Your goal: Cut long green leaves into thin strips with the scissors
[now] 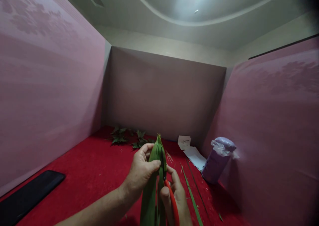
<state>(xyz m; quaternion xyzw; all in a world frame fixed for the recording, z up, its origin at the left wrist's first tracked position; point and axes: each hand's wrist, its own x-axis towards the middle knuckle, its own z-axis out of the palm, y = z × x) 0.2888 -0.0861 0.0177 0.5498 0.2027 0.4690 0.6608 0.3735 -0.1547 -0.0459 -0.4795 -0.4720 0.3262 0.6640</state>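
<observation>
My left hand (142,168) pinches a long green leaf (149,199) near its pointed top, thumb across the front and fingers behind. The leaf stands upright, and a lengthwise slit parts a strip along its right side. In my right hand (178,194) is a pair of scissors (173,202) with red handles. Their dark blades point up along the leaf's right part, close to my left thumb. The lower ends of the leaf run out of view at the bottom.
A red cloth (99,176) covers the table. Cut leaves (119,136) lie at the back left, a black phone-like slab (32,194) at the front left. To the right are a green strip (190,192), thin sticks (169,155), white papers (195,157) and a purple cylinder (217,163) with clear plastic.
</observation>
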